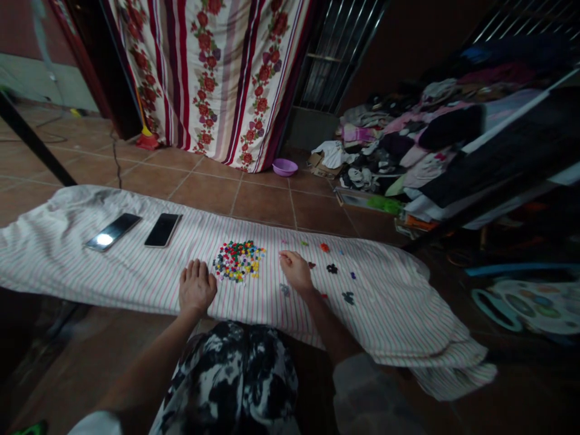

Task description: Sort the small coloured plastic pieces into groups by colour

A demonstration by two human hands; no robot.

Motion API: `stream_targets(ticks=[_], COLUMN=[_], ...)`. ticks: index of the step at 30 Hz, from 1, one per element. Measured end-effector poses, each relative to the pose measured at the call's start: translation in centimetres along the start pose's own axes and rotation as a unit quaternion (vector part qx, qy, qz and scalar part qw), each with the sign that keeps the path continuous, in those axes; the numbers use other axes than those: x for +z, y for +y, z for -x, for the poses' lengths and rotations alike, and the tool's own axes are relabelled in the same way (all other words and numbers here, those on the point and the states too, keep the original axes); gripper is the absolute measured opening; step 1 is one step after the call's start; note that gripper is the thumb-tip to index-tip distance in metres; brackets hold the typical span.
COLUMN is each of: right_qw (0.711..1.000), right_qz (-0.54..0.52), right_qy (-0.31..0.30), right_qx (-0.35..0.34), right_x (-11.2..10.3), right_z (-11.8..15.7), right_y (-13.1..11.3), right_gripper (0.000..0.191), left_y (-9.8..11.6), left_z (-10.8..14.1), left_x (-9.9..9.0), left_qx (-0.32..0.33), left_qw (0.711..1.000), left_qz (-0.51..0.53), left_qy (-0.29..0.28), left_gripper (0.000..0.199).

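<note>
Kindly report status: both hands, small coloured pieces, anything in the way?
Left hand flat on striped cloth. Right hand pinched near small clusters, contents unclear. Mixed pile between hands. Phones aside, left.

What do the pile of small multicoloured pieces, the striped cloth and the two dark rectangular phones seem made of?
Pile of small multicoloured pieces: probably plastic, given the bright colours; too small to judge finish.
White cloth with pink and green stripes: matte fabric, perhaps cotton; it creases and drapes.
Dark rectangular phones: likely glass fronts, glossy, as one shows bright glare.
</note>
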State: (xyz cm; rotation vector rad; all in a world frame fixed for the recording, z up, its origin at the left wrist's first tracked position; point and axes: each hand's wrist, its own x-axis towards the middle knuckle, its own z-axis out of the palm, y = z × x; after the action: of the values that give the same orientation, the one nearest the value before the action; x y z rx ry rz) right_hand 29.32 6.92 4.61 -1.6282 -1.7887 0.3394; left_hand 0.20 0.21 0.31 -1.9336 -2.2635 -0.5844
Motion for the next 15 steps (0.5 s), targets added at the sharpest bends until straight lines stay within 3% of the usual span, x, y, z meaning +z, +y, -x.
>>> stream_targets(ticks=[8,15], right_qw=[0.985,0.968], right_qz=[-0.009,0.041], right_qy=[-0.146,-0.224], right_qx=[-0.089,-0.107], right_x=[7.3,9.9], right_z=[-0.1,-1.0], right_y=[-7.1,-11.2], right_gripper=[0.024,0.029], left_y=[-0.2,-0.2], left_z=[0.1,0.1], left_x=[0.6,0.7], left_qx=[0.013,0.009], left_qw=[1.000,0.999], left_qz=[0.010,0.022], left_qy=[0.026,0.028], left_gripper=[0.050,0.049])
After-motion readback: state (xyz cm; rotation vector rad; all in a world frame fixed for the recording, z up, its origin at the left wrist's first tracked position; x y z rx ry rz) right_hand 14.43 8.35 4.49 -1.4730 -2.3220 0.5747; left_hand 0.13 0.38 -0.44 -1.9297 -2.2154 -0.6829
